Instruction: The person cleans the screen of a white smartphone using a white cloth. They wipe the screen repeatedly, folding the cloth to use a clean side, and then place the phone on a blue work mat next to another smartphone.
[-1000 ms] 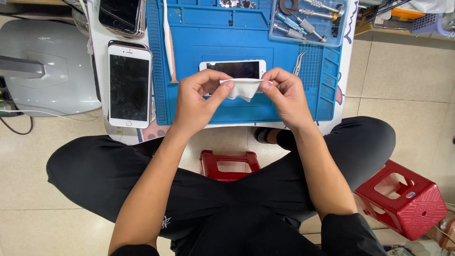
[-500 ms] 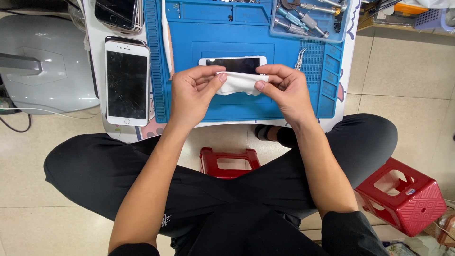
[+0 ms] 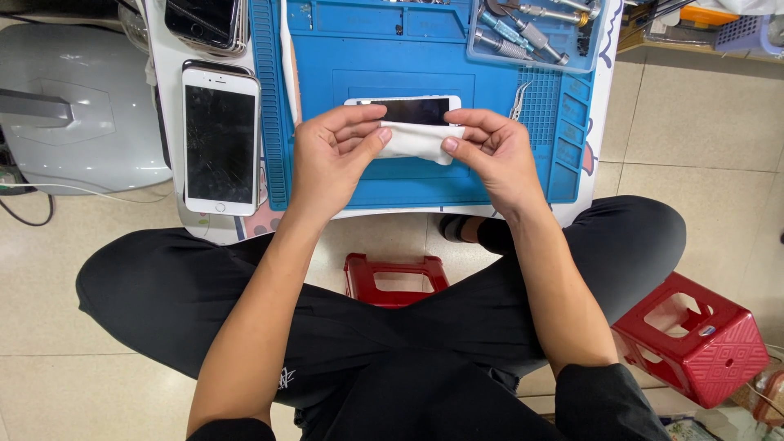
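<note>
Left hand (image 3: 327, 159) and right hand (image 3: 494, 151) each pinch an end of a white wipe (image 3: 412, 140), grip closed on it; it hangs just over a white phone (image 3: 404, 109) on the blue mat (image 3: 359, 57). Another white phone (image 3: 220, 143) lies on the counter (image 3: 167, 73) to the left.

1. White-framed smartphone with dark glass screen (image 3: 406, 109), lying crosswise on the blue silicone work mat (image 3: 408, 49); its lower edge is covered by a white cloth (image 3: 415, 140). Screen unlit.

2. White-framed smartphone with cracked dark screen (image 3: 220, 144), at 9 o'clock from item 1, lying lengthwise just off the mat's left edge, round button toward the near end. Screen unlit.

3. Dark-screened phone stack (image 3: 204, 21), at 12 o'clock from item 2, partly cut off by the top edge. Screen unlit.
</note>
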